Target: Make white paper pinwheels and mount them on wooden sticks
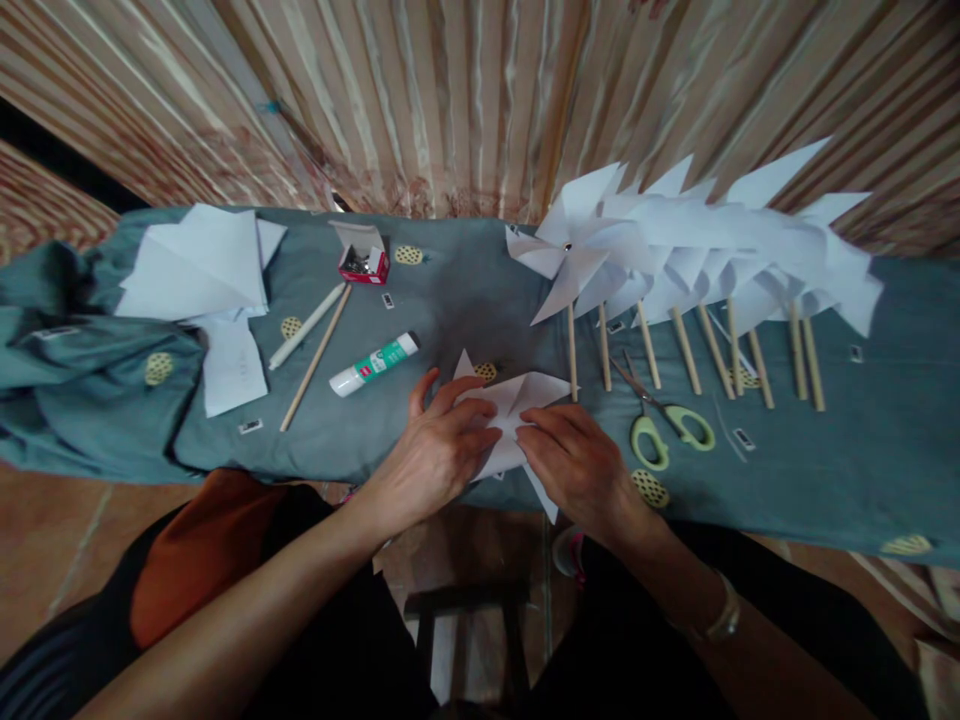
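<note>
A white paper piece [517, 405], cut and partly folded into points, lies near the front edge of a grey-green cloth [465, 300]. My left hand [439, 450] rests on its left side with the fingers pressing flaps toward the middle. My right hand [581, 465] presses on its right side, fingertips meeting the left hand's at the paper's centre. Both hands are curled down onto the paper.
Several finished white paper pinwheels [675, 250] on wooden sticks lie at the right. Green-handled scissors [664, 425] sit just right of my right hand. A glue stick [375, 363], a wooden stick [315, 358], a red pin box [364, 262] and white paper sheets [202, 265] lie to the left.
</note>
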`<action>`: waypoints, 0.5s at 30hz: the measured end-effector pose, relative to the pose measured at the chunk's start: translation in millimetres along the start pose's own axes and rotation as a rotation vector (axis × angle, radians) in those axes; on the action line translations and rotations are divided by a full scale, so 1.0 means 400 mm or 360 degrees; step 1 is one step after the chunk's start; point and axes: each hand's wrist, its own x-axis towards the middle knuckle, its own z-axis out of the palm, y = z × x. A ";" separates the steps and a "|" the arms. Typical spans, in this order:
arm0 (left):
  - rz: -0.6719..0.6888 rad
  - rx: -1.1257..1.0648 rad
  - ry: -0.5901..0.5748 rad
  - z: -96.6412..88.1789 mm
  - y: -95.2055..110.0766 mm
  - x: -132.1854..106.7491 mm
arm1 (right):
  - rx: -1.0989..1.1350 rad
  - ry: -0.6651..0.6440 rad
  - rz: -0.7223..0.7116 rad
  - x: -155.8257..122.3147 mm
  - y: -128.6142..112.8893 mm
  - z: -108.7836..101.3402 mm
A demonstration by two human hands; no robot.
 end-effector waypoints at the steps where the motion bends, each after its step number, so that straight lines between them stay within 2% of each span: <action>1: 0.0001 -0.0005 -0.0002 0.000 0.000 0.000 | -0.0020 -0.0004 -0.0003 0.000 0.000 0.000; 15: 0.0020 0.0026 -0.0007 -0.001 0.000 -0.001 | -0.0104 -0.0093 -0.0020 -0.005 0.005 -0.005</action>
